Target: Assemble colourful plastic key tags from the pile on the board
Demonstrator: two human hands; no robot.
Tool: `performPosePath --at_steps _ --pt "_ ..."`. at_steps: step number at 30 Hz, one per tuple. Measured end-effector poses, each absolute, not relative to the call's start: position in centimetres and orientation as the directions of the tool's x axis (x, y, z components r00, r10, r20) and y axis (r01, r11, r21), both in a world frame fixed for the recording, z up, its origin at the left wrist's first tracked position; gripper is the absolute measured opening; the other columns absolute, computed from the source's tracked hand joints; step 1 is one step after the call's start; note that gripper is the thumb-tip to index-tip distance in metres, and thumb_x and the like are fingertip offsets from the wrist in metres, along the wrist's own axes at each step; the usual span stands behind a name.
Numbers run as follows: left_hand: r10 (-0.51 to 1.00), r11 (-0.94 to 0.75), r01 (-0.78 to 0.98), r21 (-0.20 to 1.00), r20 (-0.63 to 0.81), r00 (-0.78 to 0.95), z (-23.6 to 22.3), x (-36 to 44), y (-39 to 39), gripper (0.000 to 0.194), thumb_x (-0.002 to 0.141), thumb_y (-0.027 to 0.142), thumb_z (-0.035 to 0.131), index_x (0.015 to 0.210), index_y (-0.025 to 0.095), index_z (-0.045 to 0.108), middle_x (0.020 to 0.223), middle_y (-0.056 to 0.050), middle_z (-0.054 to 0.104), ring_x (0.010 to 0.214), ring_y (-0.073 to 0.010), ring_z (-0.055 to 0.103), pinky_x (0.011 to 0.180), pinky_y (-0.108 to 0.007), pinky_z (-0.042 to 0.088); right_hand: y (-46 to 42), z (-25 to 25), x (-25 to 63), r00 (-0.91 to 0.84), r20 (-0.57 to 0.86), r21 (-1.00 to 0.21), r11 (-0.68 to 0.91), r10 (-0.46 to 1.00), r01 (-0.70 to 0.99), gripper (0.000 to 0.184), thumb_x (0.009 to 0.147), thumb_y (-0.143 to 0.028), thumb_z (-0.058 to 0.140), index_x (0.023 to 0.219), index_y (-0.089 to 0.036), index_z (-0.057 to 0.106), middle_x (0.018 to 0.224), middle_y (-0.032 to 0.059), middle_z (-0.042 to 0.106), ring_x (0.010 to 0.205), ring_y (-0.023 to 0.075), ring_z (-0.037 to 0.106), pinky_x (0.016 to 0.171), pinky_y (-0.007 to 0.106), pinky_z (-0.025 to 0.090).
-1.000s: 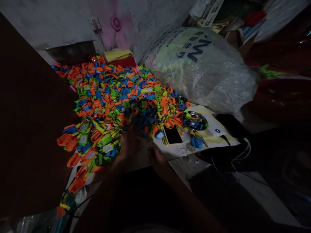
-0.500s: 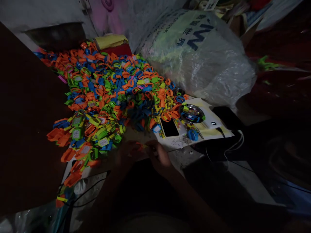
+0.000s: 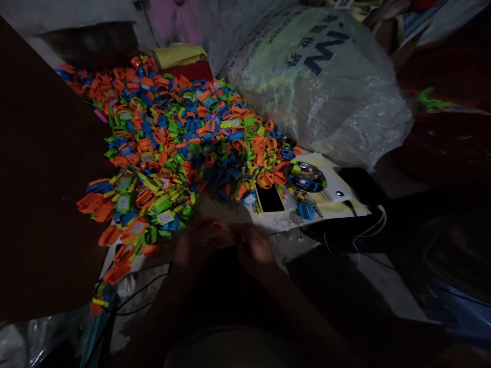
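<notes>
At the near edge of the table, in deep shadow, my left hand is closed around an orange toy watch. My right hand is close beside it, its fingers bent in towards the orange piece; whatever sits between those fingertips is too dark to make out. Beyond both hands spreads a large heap of toy watches in orange, blue and green plastic. Small yellow pieces are mixed in along the heap's near side.
Right of my hands lie a phone, a round metal bowl of small coloured pieces, and a blue toy watch. A big stuffed plastic bag stands behind. A dark panel borders the left; white cables hang at right.
The view has shifted slightly. My right hand has turned, its fingers now lower and closer over the orange toy watch, which my left hand still holds.
</notes>
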State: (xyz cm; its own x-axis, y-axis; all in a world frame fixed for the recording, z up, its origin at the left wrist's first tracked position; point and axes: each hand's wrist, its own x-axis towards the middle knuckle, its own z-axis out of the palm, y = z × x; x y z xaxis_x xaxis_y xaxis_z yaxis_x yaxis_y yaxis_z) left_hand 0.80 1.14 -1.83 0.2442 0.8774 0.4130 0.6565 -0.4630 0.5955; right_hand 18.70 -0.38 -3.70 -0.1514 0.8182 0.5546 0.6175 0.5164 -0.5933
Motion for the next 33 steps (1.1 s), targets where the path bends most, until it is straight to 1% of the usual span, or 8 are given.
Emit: performPosePath --at_steps 5,11,18,22,24,27,30,33 --pt "0.859 -0.496 0.651 0.575 0.435 0.271 -1.6 0.8 1.0 0.014 0.076 0.026 0.075 0.089 0.022 0.073 0.099 -0.006 0.068 0.09 -0.0205 0.066 0.074 -0.029 0.055 -0.6 -3.6 18.7 -0.118 0.558 -0.654 0.523 0.821 0.547 0.015 0.092 -0.02 0.049 0.104 -0.02 0.057 0.091 0.0057 0.07 0.084 0.018 0.066 0.072 0.029 0.052" --pt "0.895 -0.445 0.696 0.564 0.316 0.316 -1.6 0.3 0.9 0.018 0.077 0.027 0.073 0.095 0.025 0.074 0.103 -0.006 0.067 0.094 -0.023 0.065 0.077 -0.034 0.054 -0.5 -3.3 18.6 -0.198 0.488 -0.617 0.496 0.85 0.61 0.016 0.093 -0.018 0.045 0.1 -0.019 0.059 0.09 0.0065 0.07 0.083 0.0197 0.066 0.072 0.03 0.05" --pt "0.941 -0.335 0.684 0.649 0.199 0.272 -3.2 -0.5 1.2 0.017 0.079 0.034 0.069 0.092 0.024 0.074 0.103 -0.007 0.068 0.094 -0.022 0.064 0.081 -0.033 0.052 -1.1 -1.6 18.6 -0.37 0.265 -0.501 0.456 0.89 0.736 0.019 0.091 -0.018 0.045 0.105 -0.018 0.058 0.094 0.0081 0.07 0.083 0.0205 0.065 0.072 0.029 0.044" --pt "0.96 -0.191 0.722 0.665 -0.026 0.278 -2.9 -0.1 0.5 0.018 0.082 0.035 0.061 0.085 0.021 0.071 0.09 -0.006 0.07 0.089 -0.0217 0.064 0.081 -0.032 0.05 -1.2 -1.4 18.2 -0.448 -0.018 -0.4 0.404 0.894 0.823 0.019 0.092 -0.024 0.045 0.1 -0.016 0.06 0.087 0.0092 0.072 0.077 0.0227 0.067 0.063 0.03 0.04" --pt "0.959 -0.092 0.755 0.65 -0.146 0.242 -2.5 0.0 0.0 0.019 0.081 0.035 0.059 0.079 0.02 0.07 0.083 -0.005 0.07 0.082 -0.0216 0.064 0.075 -0.032 0.048 -1.2 -1.5 17.8 -0.462 -0.092 -0.356 0.404 0.882 0.843 0.021 0.093 -0.028 0.045 0.1 -0.017 0.061 0.084 0.0085 0.072 0.075 0.0244 0.069 0.059 0.03 0.037" --pt "0.95 0.064 0.763 0.644 -0.274 0.152 -2.1 -0.3 -0.3 0.022 0.077 0.038 0.06 0.075 0.018 0.069 0.078 -0.005 0.07 0.076 -0.0214 0.063 0.068 -0.029 0.045 -1.4 -1.9 17.2 -0.539 -0.085 -0.357 0.479 0.838 0.802 0.021 0.092 -0.03 0.045 0.098 -0.02 0.063 0.084 0.0066 0.073 0.075 0.0241 0.069 0.058 0.03 0.035" --pt "0.913 0.143 0.733 0.665 -0.374 0.161 -1.8 -1.5 0.0 0.026 0.076 0.041 0.058 0.074 0.018 0.071 0.073 -0.003 0.07 0.072 -0.02 0.063 0.063 -0.027 0.042 -1.2 -2.6 16.7 -0.591 -0.045 -0.388 0.531 0.806 0.754 0.024 0.094 -0.032 0.043 0.093 -0.021 0.065 0.085 0.0058 0.072 0.077 0.022 0.067 0.062 0.03 0.037" --pt "0.949 0.11 0.728 0.676 -0.289 0.124 -0.7 -3.9 0.7 0.03 0.074 0.046 0.059 0.068 0.019 0.069 0.071 -0.001 0.07 0.07 -0.0195 0.062 0.062 -0.025 0.041 0.4 -3.9 16.3 -0.58 0.066 -0.433 0.547 0.812 0.717 0.038 0.09 -0.052 0.051 0.104 -0.019 0.064 0.103 0.0099 0.069 0.097 0.0248 0.062 0.079 0.034 0.042"
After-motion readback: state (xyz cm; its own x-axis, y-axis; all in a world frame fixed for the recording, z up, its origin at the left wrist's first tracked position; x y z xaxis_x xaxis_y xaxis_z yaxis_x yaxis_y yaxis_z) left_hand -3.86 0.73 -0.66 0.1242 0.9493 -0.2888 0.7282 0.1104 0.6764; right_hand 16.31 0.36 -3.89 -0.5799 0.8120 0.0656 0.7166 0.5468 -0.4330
